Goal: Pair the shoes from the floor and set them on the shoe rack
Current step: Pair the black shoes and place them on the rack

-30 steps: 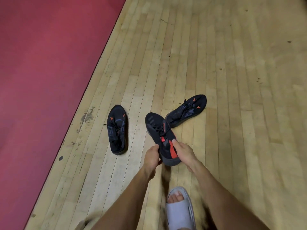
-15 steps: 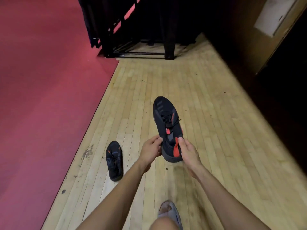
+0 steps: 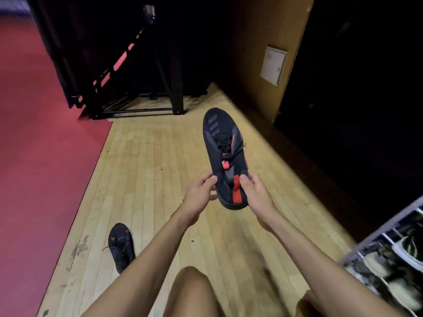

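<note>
While both hands, left (image 3: 199, 196) and right (image 3: 256, 196), pinch the shoe (image 3: 225, 156) at its heel, toe pointing away, the rack (image 3: 386, 227) lies low to the right.

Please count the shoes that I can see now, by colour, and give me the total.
Black with red: 2, the held shoe and the floor shoe.
Pale, on the rack: at least 3, blurred, for example one.
Total: at least 5.
</note>
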A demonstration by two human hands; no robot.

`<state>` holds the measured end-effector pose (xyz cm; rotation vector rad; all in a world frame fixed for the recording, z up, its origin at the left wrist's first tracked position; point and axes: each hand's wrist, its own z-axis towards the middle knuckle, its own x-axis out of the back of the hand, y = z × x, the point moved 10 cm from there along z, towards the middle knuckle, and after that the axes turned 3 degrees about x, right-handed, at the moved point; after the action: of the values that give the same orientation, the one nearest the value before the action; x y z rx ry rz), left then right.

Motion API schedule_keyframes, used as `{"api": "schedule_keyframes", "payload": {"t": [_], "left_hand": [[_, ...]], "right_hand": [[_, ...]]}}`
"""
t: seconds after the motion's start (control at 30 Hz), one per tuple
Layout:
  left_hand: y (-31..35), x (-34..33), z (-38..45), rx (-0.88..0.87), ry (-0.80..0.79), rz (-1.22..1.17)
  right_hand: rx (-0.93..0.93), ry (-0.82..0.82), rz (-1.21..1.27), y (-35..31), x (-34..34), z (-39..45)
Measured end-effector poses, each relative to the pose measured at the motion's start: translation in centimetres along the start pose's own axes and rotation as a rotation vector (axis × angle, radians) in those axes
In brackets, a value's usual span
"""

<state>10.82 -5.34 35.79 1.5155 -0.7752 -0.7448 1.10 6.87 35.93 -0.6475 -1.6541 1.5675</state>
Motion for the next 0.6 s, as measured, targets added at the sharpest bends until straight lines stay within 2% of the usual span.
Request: {"api": "schedule_keyframes", "payload": {"t": [0.2, 0.3, 0.6], "left_hand": [[4.8, -9.0, -2.6, -0.090, -0.167, 0.034], [6.5, -14.0, -3.8, -0.146, -0.242, 0.022], [7.1, -28.4, -6.4, -0.151, -0.368, -0.031]], "right_hand": [[-0.004, 0.138, -0.019, -2.6, 8.8, -4.3], [0.006, 0.257, -0.034, -3.9, 14.0, -7.0], [0.007, 0.541, -0.081, -3.5, 28.0, -13.4]]}}
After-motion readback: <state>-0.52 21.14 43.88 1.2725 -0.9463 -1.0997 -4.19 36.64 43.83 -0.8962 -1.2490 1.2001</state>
